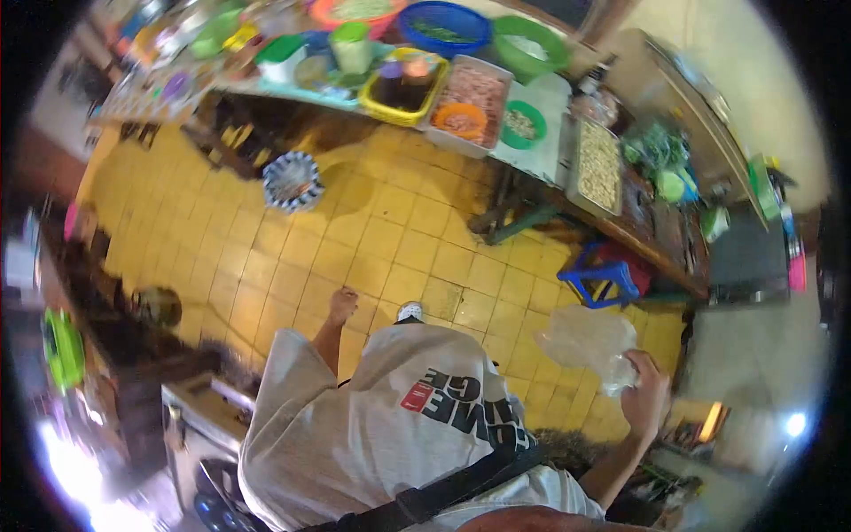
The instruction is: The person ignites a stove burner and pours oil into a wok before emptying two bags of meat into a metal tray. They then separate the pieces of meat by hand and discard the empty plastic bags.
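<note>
My right hand (647,386) is closed on the edge of a clear plastic bag (585,335). The bag hangs out to the left of the hand, above the tiled floor, and looks crumpled and see-through. My left hand (344,304) is in front of my body over the yellow tiles, its fingers curled in and nothing visible in them. It touches no object that I can see.
A blue plastic stool (599,282) stands by the right-hand table. A checked waste bin (293,182) is on the floor (390,232). Tables ahead bear basins, a yellow crate (401,111), a tray of pinkish food (476,87) and a tray of pale pieces (599,168).
</note>
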### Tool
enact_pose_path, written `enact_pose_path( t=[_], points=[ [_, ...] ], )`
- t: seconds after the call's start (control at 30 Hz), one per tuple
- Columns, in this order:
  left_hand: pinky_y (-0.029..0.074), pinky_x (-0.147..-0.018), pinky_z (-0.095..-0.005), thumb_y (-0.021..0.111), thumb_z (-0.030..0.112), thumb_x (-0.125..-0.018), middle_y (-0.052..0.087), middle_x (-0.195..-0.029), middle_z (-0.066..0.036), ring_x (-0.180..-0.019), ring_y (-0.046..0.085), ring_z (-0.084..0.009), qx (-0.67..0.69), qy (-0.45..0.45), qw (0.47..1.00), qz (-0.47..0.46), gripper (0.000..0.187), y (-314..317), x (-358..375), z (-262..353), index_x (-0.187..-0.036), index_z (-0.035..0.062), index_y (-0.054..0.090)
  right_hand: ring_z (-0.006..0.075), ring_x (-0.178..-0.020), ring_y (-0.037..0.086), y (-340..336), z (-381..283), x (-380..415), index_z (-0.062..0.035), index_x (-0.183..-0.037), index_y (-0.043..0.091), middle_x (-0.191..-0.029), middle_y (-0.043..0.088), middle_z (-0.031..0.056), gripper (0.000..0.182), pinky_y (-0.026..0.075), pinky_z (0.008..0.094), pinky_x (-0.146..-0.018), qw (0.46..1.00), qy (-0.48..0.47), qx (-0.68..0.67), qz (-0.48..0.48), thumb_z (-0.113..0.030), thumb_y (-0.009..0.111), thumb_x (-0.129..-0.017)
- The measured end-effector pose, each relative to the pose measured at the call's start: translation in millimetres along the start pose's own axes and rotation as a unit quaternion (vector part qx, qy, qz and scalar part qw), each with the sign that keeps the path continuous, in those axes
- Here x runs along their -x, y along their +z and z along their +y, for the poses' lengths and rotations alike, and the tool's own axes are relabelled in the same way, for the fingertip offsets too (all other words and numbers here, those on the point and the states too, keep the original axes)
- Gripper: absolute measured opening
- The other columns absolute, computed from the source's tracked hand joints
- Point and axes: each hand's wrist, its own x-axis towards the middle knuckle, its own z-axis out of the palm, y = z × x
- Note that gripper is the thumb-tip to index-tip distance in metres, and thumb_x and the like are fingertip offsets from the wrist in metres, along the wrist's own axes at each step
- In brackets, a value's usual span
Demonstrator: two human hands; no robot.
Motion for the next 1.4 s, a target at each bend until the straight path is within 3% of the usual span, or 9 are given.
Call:
enact_pose_path(
  t=[0.27, 0.53, 0.63, 0.7, 0.77, 0.9, 1.1, 1.13, 1.4],
  points=[
    [0.047, -0.050, -0.0284, 0.055, 0.016, -0.079, 0.062, -0.080, -0.010, -0.063, 0.062, -0.0176, 0.341, -0.085, 0.890, 0.292, 0.026, -21.8, 158.4, -66.5, -0.097, -0.0013, 0.060, 0.0379, -0.086, 0.058, 132.7, -122.1, -202.9, -0.0015, -0.096, 0.059, -0.091, 0.061, 0.0188, 0.032, 0.047, 0.0408, -0.075, 0.916, -0.370, -0.086, -0.133, 0.006, 0.054, -0.065],
    [0.047, -0.053, -0.0349, 0.058, 0.021, -0.075, 0.064, -0.075, -0.011, -0.060, 0.060, -0.0206, 0.441, -0.343, 0.724, 0.405, 0.024, 150.2, 268.5, -260.9, -0.083, -0.0006, 0.063, 0.0365, -0.095, 0.056, 320.4, -321.3, -361.8, -0.0041, -0.104, 0.057, -0.102, 0.060, 0.0196, 0.035, 0.045, 0.0413, -0.082, 0.866, -0.459, -0.092, -0.177, -0.001, 0.054, -0.070],
    [0.042, -0.047, -0.0308, 0.048, 0.023, -0.085, 0.058, -0.078, -0.003, -0.061, 0.056, -0.0178, 0.587, -0.349, 0.592, 0.428, 0.019, 202.0, 305.3, -179.4, -0.087, 0.0084, 0.060, 0.0374, -0.098, 0.056, 380.9, -395.3, -396.6, -0.0059, -0.107, 0.056, -0.105, 0.059, 0.0210, 0.034, 0.045, 0.0418, -0.083, 0.866, -0.431, -0.088, -0.236, -0.007, 0.053, -0.073],
    [0.046, -0.049, -0.0384, 0.055, 0.019, -0.079, 0.061, -0.076, -0.012, -0.059, 0.059, -0.0250, 0.388, -0.428, 0.715, 0.395, 0.022, 242.9, 304.1, -155.1, -0.095, 0.0047, 0.061, 0.0358, -0.101, 0.055, 444.7, -428.7, -423.3, -0.0081, -0.111, 0.055, -0.107, 0.059, 0.0200, 0.039, 0.044, 0.0402, -0.085, 0.861, -0.432, -0.086, -0.253, -0.007, 0.054, -0.072],
    [0.044, -0.046, -0.0308, 0.054, 0.017, -0.082, 0.059, -0.076, -0.008, -0.057, 0.057, -0.0198, 0.644, -0.351, 0.492, 0.470, 0.022, 213.2, 294.4, -58.5, -0.097, 0.0033, 0.061, 0.0336, -0.108, 0.053, 483.3, -456.4, -438.9, -0.0100, -0.120, 0.050, -0.114, 0.057, 0.0179, 0.049, 0.042, 0.0379, -0.091, 0.856, -0.433, -0.039, -0.279, -0.010, 0.056, -0.071],
    [0.044, -0.049, -0.0276, 0.056, 0.019, -0.082, 0.061, -0.086, -0.010, -0.063, 0.060, -0.0177, 0.657, -0.326, 0.482, 0.480, 0.026, 230.2, 250.8, 24.8, -0.099, 0.0011, 0.060, 0.0324, -0.109, 0.053, 569.7, -470.2, -437.7, -0.0040, -0.119, 0.051, -0.116, 0.056, 0.0190, 0.048, 0.042, 0.0380, -0.091, 0.812, -0.502, -0.013, -0.298, -0.014, 0.060, -0.072],
    [0.047, -0.052, -0.0271, 0.059, 0.020, -0.082, 0.063, -0.088, -0.009, -0.068, 0.062, -0.0181, 0.690, -0.291, 0.295, 0.593, 0.031, 262.8, 200.3, 114.8, -0.105, 0.0001, 0.059, 0.0151, -0.044, 0.046, 791.0, -403.0, -408.0, -0.0121, -0.081, 0.053, -0.056, 0.046, 0.0039, 0.008, 0.038, 0.0299, -0.037, 0.670, -0.449, -0.050, -0.589, -0.018, 0.050, -0.086],
    [0.047, -0.052, -0.0274, 0.060, 0.020, -0.082, 0.063, -0.090, -0.009, -0.069, 0.062, -0.0181, 0.703, -0.299, 0.263, 0.590, 0.031, 273.1, 195.2, 122.9, -0.106, 0.0009, 0.059, 0.0187, -0.050, 0.053, 680.2, -418.8, -340.2, -0.0114, -0.086, 0.054, -0.062, 0.049, 0.0061, 0.007, 0.042, 0.0321, -0.039, 0.690, -0.297, 0.029, -0.660, -0.018, 0.051, -0.085],
    [0.048, -0.055, -0.0283, 0.059, 0.016, -0.082, 0.061, -0.094, -0.005, -0.069, 0.060, -0.0164, 0.754, -0.231, -0.038, 0.614, 0.030, 392.5, 145.3, 170.4, -0.110, 0.0080, 0.055, 0.0186, -0.061, 0.058, 606.9, -430.8, -84.5, -0.0065, -0.105, 0.057, -0.080, 0.058, 0.0077, 0.024, 0.045, 0.0305, -0.046, 0.459, -0.547, 0.217, -0.666, -0.017, 0.057, -0.083]
  ],
)
